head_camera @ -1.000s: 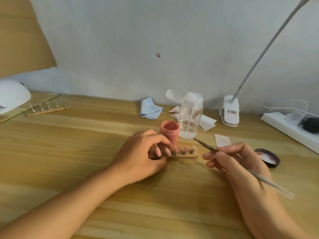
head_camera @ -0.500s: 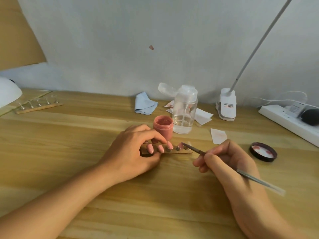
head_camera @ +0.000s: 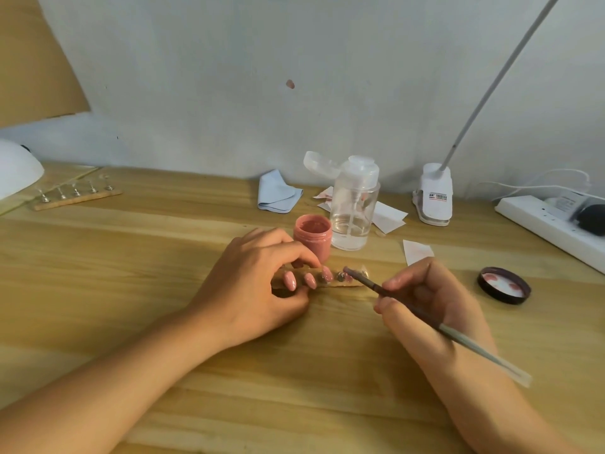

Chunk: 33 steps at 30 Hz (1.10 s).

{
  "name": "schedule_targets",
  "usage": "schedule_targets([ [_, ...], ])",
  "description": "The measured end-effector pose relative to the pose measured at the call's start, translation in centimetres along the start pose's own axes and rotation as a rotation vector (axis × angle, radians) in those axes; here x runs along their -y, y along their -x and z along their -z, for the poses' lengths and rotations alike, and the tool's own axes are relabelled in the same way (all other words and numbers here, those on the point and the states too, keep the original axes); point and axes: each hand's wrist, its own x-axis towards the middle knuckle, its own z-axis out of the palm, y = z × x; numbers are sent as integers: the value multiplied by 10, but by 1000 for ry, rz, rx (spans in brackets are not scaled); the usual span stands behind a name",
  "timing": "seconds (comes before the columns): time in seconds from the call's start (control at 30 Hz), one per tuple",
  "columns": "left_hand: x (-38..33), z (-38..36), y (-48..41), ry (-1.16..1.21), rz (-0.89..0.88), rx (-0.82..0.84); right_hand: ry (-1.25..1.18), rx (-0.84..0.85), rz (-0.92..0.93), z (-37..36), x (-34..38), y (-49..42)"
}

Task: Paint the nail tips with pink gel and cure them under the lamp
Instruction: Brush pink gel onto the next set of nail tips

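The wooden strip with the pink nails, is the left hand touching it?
Touching. The head view shows the left hand pinching the wooden strip at its left end, forefinger on its top and thumb at its near edge.

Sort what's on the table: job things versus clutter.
Job: brush, gel jar, jar lid, tip strip, second strip, curing lamp.
Lying about: cloth, pump bottle, paper scraps, desk lamp, power strip.

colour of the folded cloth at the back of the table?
The cloth is pale blue, plain; head view, left of the clear bottle.
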Motion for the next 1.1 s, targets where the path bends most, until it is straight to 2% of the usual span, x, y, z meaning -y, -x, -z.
schedule_targets([
  [0.27, 0, 0, -1, 14, 13, 15, 29, -100, 24, 2, -4, -3],
  [0.47, 0, 1, -1, 39, -4, 28, 14, -88, -7, 1, 1, 0],
  [0.63, 4, 0, -1, 134, 40, 50, -43, -200, -108, 9, -2, -14],
  [0.83, 7, -1, -2, 169, 90, 68, 50, -135, 13, 0, -4, -3],
  [1.1, 5, -1, -2, 143, 90, 63, 67, -107, 6, 2, -7, -2],
])
